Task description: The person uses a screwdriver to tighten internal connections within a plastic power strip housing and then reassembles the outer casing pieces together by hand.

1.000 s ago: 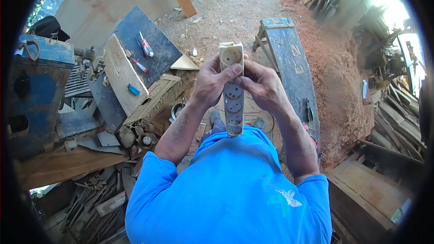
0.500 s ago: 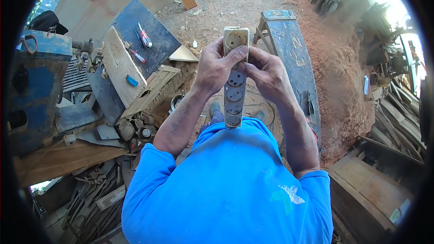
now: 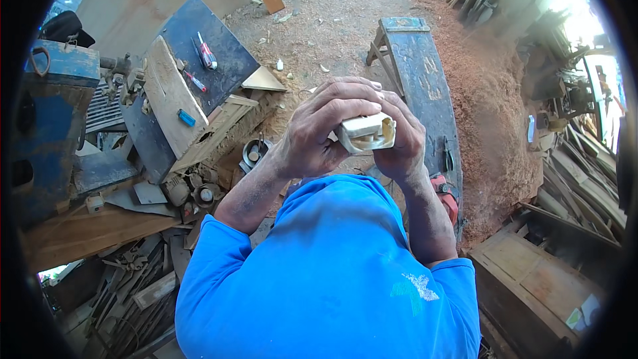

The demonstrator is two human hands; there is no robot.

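Observation:
Between my two hands is a cream-coloured power strip (image 3: 367, 134), turned so that one end faces me. That end looks hollow, with a raised bit inside. My left hand (image 3: 327, 119) wraps over it from the left, fingers bent across its top. From the right, my right hand (image 3: 404, 136) is closed around its other side, and the fingertips of both hands meet above it. The sockets and the far length of the strip are hidden behind my hands.
Left, a dark blue board (image 3: 222, 50) bears a red-handled screwdriver (image 3: 207, 56), a smaller screwdriver (image 3: 195, 82) and a blue piece (image 3: 186, 118). Right stands a worn blue bench (image 3: 432, 80) with pliers (image 3: 448, 154) and a red tool (image 3: 445, 196). Wood shavings (image 3: 492, 106) heap beyond it.
The power strip has tipped from showing its row of sockets to showing its open end. My hands have moved lower and from pinching its face to wrapping around it.

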